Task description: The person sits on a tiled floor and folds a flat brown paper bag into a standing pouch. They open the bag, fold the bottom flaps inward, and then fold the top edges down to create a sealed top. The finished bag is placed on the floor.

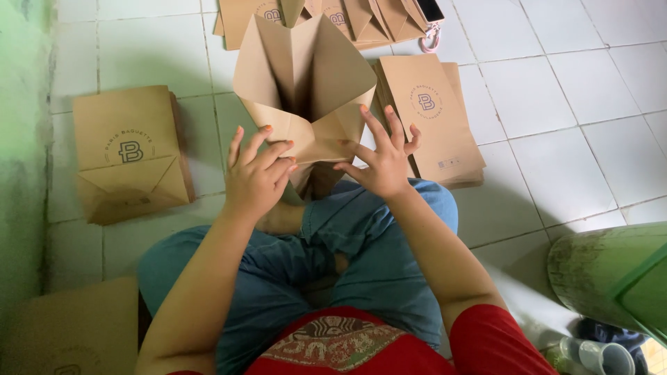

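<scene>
A half-opened brown kraft paper bag (306,83) is held upright above the lap, its folded bottom edge pressed by both hands. The left hand (256,177) is laid against the lower left flap with fingers spread and curled onto the paper; the right hand (379,161) is set on the lower right flap, fingers splayed open, the palm side not seen. The bag's mouth is spread wide beyond the fingertips.

Left of the left hand, well apart, a flat stack of folded brown paper bags (130,153) lies on the white tiled floor (556,104). Just beyond the right hand another stack of flat brown bags (431,118) is seen, its edge near the held bag. Open tile is seen further right of that hand, bounded nearer by a green cylindrical bin (611,271).
</scene>
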